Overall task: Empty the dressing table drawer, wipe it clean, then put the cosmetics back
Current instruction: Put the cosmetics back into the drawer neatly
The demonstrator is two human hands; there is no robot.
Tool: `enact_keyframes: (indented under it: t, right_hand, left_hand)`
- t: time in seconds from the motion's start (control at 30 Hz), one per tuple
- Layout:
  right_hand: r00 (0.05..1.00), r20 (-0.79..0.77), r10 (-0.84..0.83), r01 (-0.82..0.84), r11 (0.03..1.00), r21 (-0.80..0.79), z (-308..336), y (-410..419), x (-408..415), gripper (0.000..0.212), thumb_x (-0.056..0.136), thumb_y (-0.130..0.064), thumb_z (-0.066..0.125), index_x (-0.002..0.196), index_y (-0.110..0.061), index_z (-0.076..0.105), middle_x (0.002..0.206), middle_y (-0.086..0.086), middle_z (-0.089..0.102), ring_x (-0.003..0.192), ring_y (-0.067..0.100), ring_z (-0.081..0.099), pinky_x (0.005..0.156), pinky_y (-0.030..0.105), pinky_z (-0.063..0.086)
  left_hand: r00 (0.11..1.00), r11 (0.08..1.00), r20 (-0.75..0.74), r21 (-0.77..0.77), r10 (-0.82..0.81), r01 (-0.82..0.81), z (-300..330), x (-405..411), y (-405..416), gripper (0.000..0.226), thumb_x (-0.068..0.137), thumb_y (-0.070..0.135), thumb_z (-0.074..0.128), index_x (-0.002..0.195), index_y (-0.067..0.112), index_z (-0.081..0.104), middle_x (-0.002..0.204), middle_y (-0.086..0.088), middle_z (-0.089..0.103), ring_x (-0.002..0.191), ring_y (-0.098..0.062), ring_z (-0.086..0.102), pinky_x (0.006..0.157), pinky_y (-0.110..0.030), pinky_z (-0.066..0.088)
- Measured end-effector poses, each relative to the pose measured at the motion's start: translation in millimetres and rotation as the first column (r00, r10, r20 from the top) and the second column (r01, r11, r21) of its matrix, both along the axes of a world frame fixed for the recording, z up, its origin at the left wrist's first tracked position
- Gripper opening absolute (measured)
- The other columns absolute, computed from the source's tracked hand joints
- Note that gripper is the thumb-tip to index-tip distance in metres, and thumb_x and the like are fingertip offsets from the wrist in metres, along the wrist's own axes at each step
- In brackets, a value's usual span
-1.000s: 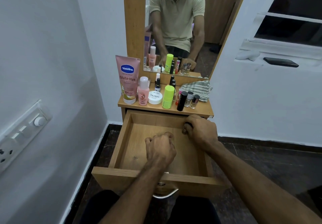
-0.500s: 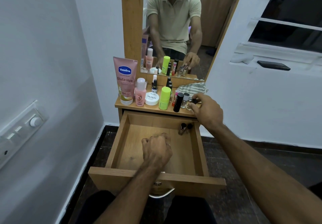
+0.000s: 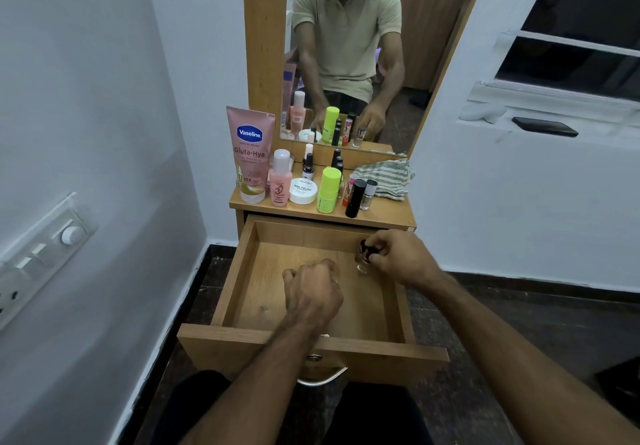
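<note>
Right hand (image 3: 401, 257) pinches a small bottle (image 3: 363, 257) by its dark cap, right of frame centre, inside the open drawer (image 3: 242, 271) near its right wall. Left hand (image 3: 311, 292) hangs fisted at centre frame over the drawer floor; what it holds, if anything, cannot be told.

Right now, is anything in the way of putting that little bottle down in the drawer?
Nothing visible is. The right hand holds the small bottle over bare wood at the drawer's back right. The left hand sits nearer the middle, apart.

We have one view only, from a wide-angle camera worn on the head, looking forward and steeply down. It sits close above the open drawer (image 3: 313, 340), facing the mirror (image 3: 349, 64) and white wall (image 3: 519, 202).
</note>
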State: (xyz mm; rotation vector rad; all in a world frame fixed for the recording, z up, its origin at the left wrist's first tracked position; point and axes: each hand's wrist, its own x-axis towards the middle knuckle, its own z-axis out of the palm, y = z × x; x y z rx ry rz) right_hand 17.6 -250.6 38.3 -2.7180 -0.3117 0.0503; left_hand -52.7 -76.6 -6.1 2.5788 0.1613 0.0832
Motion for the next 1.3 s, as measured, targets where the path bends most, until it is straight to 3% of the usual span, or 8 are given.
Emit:
enact_keyframes:
  t: [0.13, 0.3, 0.47, 0.87, 1.07, 1.2, 1.3]
  right_hand:
    - [1.0, -0.006, -0.015, 0.014, 0.997, -0.075, -19, 7, 3, 0.024, 0.087, -0.022, 0.073, 0.111, -0.028, 0.075, 0.112, -0.008, 0.071, 0.093, 0.01, 0.064, 0.084, 0.032, 0.057]
    - [0.998, 0.005, -0.068, 0.068, 0.996, -0.05, -31, 11, 7, 0.022, 0.086, -0.022, 0.075, 0.105, -0.032, 0.069, 0.102, -0.009, 0.071, 0.087, 0.01, 0.062, 0.074, 0.027, 0.051]
    - [0.997, 0.035, -0.07, 0.072, 0.996, -0.054, -33, 14, 6, 0.017, 0.087, -0.019, 0.072, 0.091, -0.032, 0.062, 0.098, -0.009, 0.065, 0.087, 0.013, 0.061, 0.075, 0.032, 0.054]
    - [0.997, 0.035, -0.072, 0.073, 0.996, -0.042, -33, 13, 7, 0.019, 0.087, -0.015, 0.073, 0.095, -0.03, 0.065, 0.105, -0.007, 0.054, 0.089, 0.012, 0.057, 0.078, 0.029, 0.054]
    - [0.995, 0.008, -0.095, 0.095, 0.995, 0.012, -34, 11, 10, 0.019, 0.085, -0.02, 0.077, 0.092, -0.032, 0.064, 0.104, -0.007, 0.057, 0.085, 0.009, 0.057, 0.071, 0.024, 0.048]
    - [0.995, -0.003, -0.099, 0.099, 0.995, 0.01, -31, 12, 7, 0.013, 0.086, -0.022, 0.075, 0.091, -0.031, 0.066, 0.103, -0.007, 0.063, 0.087, 0.009, 0.059, 0.076, 0.03, 0.053]
    - [0.99, 0.025, -0.142, 0.141, 0.989, 0.048, -20, 14, 5, 0.011, 0.087, -0.029, 0.073, 0.082, -0.035, 0.064, 0.09, -0.017, 0.067, 0.084, 0.007, 0.063, 0.071, 0.032, 0.055]
  left_hand:
    - [1.0, 1.0, -0.009, -0.002, 0.006, -0.006, 1, 0, 0, 0.031, 0.095, 0.024, 0.054, 0.123, 0.033, 0.063, 0.104, 0.009, 0.073, 0.101, -0.013, 0.061, 0.094, -0.037, 0.029]
    - [1.0, 1.0, -0.019, 0.001, 0.009, -0.009, 0, 0, 0, 0.033, 0.096, 0.025, 0.053, 0.126, 0.033, 0.062, 0.11, 0.009, 0.072, 0.105, -0.013, 0.061, 0.096, -0.036, 0.028]
    - [1.0, 1.0, -0.025, 0.006, 0.006, -0.006, 0, 0, 0, 0.034, 0.096, 0.025, 0.053, 0.128, 0.033, 0.061, 0.109, 0.009, 0.072, 0.105, -0.013, 0.06, 0.096, -0.037, 0.029]
    - [0.999, 1.0, -0.037, 0.02, -0.004, 0.004, 1, 0, 1, 0.035, 0.097, 0.026, 0.053, 0.13, 0.033, 0.059, 0.108, 0.009, 0.073, 0.105, -0.012, 0.06, 0.099, -0.037, 0.03]
    - [0.999, 1.0, -0.045, 0.009, 0.003, -0.003, 1, -1, 1, 0.034, 0.097, 0.026, 0.053, 0.129, 0.033, 0.059, 0.109, 0.009, 0.072, 0.105, -0.012, 0.06, 0.099, -0.038, 0.03]
    - [0.999, 1.0, -0.043, 0.003, 0.006, -0.006, 3, -1, 0, 0.034, 0.096, 0.025, 0.054, 0.129, 0.033, 0.06, 0.108, 0.01, 0.072, 0.104, -0.012, 0.061, 0.099, -0.038, 0.03]
    - [0.999, 1.0, -0.047, 0.0, 0.003, -0.003, 4, -1, 1, 0.034, 0.096, 0.026, 0.055, 0.129, 0.033, 0.059, 0.106, 0.01, 0.072, 0.103, -0.012, 0.061, 0.099, -0.038, 0.03]
